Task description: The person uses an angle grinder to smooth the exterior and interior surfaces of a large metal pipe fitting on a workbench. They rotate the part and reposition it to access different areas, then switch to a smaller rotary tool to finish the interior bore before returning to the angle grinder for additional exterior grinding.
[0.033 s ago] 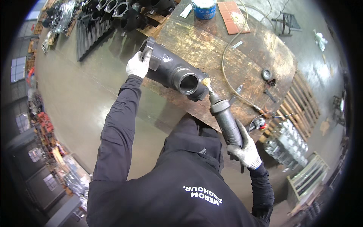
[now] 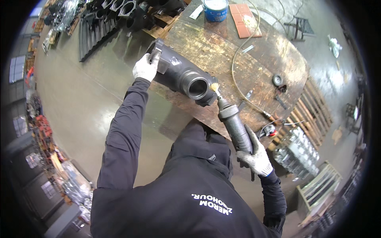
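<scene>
My left hand [image 2: 146, 67], in a white glove, grips the flanged far end of a dark cast metal pipe fitting [image 2: 176, 71] lying on a worn wooden workbench [image 2: 254, 59]. My right hand [image 2: 257, 158], in a grey glove, holds a black hand-held grinder [image 2: 234, 123] by its body. The grinder's small brush tip [image 2: 214, 87] touches the rim of the fitting's round opening [image 2: 197, 88], which faces me.
A blue can [image 2: 215, 8] and a reddish flat sheet [image 2: 245, 20] sit at the bench's far end. A thin hose [image 2: 235, 59] curves across the top, with a small disc [image 2: 277, 80] nearby. Dark castings [image 2: 131, 12] are stacked far left, with pallets [image 2: 313, 107] to the right.
</scene>
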The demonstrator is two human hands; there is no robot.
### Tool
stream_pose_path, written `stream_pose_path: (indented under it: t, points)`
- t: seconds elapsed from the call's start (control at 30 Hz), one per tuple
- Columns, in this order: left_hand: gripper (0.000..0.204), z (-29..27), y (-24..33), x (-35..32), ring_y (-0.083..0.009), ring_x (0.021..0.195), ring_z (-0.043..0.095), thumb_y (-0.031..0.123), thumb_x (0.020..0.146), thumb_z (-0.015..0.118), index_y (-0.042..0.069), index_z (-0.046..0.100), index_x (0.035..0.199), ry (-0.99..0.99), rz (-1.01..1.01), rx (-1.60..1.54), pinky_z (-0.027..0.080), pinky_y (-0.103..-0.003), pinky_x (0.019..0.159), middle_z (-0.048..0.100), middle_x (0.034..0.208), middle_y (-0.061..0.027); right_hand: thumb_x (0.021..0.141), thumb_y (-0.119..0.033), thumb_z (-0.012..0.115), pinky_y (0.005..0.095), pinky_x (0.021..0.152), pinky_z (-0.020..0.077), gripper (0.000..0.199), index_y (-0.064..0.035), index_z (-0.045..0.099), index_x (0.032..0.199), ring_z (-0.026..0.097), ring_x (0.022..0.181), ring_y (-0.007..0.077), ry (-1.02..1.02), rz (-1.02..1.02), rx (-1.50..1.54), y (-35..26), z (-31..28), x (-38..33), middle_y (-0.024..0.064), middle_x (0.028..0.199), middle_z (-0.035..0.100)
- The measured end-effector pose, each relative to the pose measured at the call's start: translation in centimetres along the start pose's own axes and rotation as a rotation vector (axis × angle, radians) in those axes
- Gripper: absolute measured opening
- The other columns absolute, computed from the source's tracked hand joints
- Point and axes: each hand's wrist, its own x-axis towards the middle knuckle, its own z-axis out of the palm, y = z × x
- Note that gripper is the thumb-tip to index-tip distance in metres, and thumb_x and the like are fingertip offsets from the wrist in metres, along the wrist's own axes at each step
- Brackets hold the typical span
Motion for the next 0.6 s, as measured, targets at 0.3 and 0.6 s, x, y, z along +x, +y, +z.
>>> stream_pose_path:
  t: [0.3,0.6]
  points:
    - [0.024,-1.5,7.9,-20.2,-0.016,0.078,0.06,0.029,0.101,0.064,0.005,0.062,0.106,0.092,-0.144,-0.882,0.05,-0.029,0.071,0.065,0.091,-0.0027,0.084,-0.024,0.075,0.0295,0.062,0.0548,0.09,-0.0014,0.028,0.157,0.065,0.07,0.0139,-0.01,-0.038,-0.411,-4.9,3.1,3.3,0.0177,0.106,0.067]
    - [0.051,7.6,18.7,-22.7,-0.035,0.097,0.063,0.037,0.087,0.07,0.002,0.054,0.12,-0.504,-1.251,-2.173,0.052,-0.052,0.087,0.062,0.106,-0.0189,0.095,-0.038,0.07,0.0295,0.057,0.0532,0.086,-0.004,0.024,0.159,0.064,0.071,0.0146,-0.238,-0.043,-0.227,-6.1,3.8,7.6,0.0079,0.092,0.066]
